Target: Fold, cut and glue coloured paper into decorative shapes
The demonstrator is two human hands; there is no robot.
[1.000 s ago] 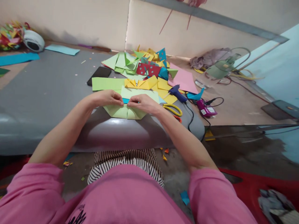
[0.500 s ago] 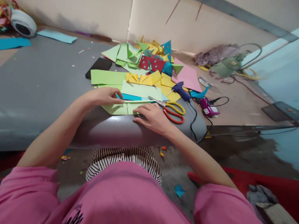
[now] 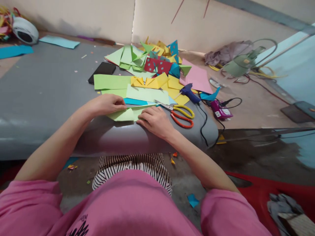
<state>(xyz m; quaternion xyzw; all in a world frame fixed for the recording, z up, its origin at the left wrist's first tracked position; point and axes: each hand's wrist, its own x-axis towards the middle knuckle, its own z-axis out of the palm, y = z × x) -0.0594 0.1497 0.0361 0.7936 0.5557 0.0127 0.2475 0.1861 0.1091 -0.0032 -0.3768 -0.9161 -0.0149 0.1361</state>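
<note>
A pale green folded paper (image 3: 123,115) lies at the front edge of the grey table. My left hand (image 3: 111,104) pinches its upper left edge between thumb and fingers. My right hand (image 3: 155,120) rests on the paper's right part, fingers bent and close together, pressing it down. Just right of that hand lie scissors (image 3: 182,116) with one yellow and one red handle, their tips near the paper's upper edge. Behind the paper are a blue strip (image 3: 138,101) and a light green sheet (image 3: 150,94).
A blue glue gun (image 3: 190,93) with a black cord lies right of the sheets. Folded colored papers (image 3: 158,65) are heaped behind. A black phone (image 3: 102,71) lies left, a purple box (image 3: 221,110) right.
My left hand has closed its fingers on the paper's edge, and the left part of the paper is now folded or lifted at a slant. My right hand has shifted slightly left.
</note>
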